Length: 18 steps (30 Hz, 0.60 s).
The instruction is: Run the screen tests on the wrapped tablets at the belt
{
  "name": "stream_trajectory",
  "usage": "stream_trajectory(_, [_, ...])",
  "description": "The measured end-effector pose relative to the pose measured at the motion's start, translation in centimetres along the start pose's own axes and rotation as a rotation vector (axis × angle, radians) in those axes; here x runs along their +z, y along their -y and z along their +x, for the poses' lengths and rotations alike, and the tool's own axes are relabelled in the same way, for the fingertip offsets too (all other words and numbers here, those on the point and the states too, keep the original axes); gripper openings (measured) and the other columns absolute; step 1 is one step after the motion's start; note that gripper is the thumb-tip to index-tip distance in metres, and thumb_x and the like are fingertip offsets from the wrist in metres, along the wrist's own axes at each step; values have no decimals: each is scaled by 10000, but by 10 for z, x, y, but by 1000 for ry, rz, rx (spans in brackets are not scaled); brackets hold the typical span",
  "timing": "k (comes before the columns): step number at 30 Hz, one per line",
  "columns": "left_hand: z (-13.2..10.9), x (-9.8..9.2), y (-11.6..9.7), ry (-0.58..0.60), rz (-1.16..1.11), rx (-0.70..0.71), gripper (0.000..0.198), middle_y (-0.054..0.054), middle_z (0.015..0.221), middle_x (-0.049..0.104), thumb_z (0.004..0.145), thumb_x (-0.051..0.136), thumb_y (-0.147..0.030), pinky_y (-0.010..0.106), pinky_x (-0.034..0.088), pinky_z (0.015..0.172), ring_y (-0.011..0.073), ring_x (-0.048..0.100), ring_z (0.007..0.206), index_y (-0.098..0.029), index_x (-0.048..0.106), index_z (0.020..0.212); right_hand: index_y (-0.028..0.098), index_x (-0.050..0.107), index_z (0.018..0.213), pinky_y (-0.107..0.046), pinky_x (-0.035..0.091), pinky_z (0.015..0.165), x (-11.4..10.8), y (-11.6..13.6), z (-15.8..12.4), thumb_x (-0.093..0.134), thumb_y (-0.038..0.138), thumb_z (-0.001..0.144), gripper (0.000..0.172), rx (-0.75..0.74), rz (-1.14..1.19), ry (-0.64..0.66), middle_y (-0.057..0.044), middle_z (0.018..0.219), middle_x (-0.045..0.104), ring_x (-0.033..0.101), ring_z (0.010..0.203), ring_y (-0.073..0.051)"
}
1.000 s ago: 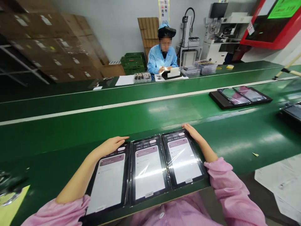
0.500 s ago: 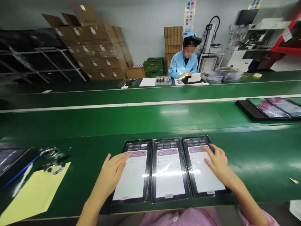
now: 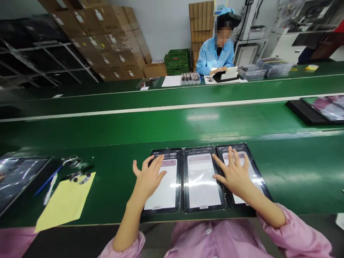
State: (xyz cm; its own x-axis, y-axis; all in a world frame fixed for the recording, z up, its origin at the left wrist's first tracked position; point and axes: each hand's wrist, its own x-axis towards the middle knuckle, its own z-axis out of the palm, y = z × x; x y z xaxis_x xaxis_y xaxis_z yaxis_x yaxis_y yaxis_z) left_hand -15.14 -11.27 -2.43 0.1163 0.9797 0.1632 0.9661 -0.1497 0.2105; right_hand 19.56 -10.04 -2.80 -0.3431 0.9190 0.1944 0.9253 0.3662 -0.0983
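Observation:
Three tablets with lit screens lie side by side at the table's front edge. My left hand (image 3: 147,179) is over the left tablet (image 3: 168,191), fingers spread, its fingertips near the top of the screen. Over the right tablet (image 3: 256,175) is my right hand (image 3: 235,173), also spread, with thumb and index finger reaching to the edge of the middle tablet (image 3: 204,190). Neither hand holds anything. Whether the fingertips touch the glass, I cannot tell. The middle screen looks paler than the left one.
On the left lie a yellow sheet (image 3: 67,200), a white pen (image 3: 50,190), a blue pen (image 3: 48,181) and a dark tray (image 3: 21,179). A black tray (image 3: 303,113) with tablets is at the right. Across the green table (image 3: 134,125) sits a person in blue (image 3: 206,53).
My right hand has moved left towards the middle tablet, and my left hand's fingers have spread. The middle screen has turned paler at the top. The camera view has tilted down.

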Motion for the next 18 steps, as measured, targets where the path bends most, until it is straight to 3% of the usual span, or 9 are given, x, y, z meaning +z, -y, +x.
stream_trajectory(3, [-16, -1, -13, -154, -8, 103, 532, 119, 1317, 664, 1011, 297, -476, 605, 40, 1185, 306, 520, 1240, -222, 558, 1398, 402, 200, 1589, -708, 216, 1074, -17, 0, -24, 535, 599, 955, 743, -15, 18, -124, -140, 1643, 167, 272, 1420, -437])
stream_trajectory(6, [-37, 9, -22, -201, -27, 160, 478, 94, 1215, 714, 1027, 309, -434, 520, 104, 1195, 250, 592, 1130, -228, 591, 1353, 394, 80, 1604, -663, 284, 1053, -17, -5, -58, 357, 540, 1026, 657, -14, 40, -145, -139, 1626, 181, 316, 1389, -394])
stream_trajectory(10, [-44, 23, -31, -169, -22, 191, 435, 84, 1161, 737, 1019, 357, -399, 512, 91, 1199, 239, 622, 1077, -228, 619, 1322, 367, 79, 1610, -674, 304, 1023, -2, -13, -78, 265, 522, 1038, 621, 46, 74, -174, -160, 1564, 277, 352, 1346, -398])
stream_trajectory(13, [-45, 19, -35, -180, -4, 214, 417, 72, 1137, 745, 1006, 398, -400, 550, 18, 1202, 247, 634, 1047, -253, 608, 1336, 344, 98, 1610, -661, 296, 1037, 0, -12, -76, 260, 529, 1034, 626, 73, 115, -199, -162, 1554, 286, 350, 1340, -395])
stream_trajectory(18, [-53, 3, -24, -445, -56, 140, 438, 99, 1084, 740, 1003, 344, -332, 502, 204, 1172, 245, 654, 984, -215, 592, 1344, 292, 264, 1572, -620, 288, 1057, 1, 2, -64, 285, 483, 1045, 561, -19, 137, -163, -178, 1491, 373, 375, 1318, -362])
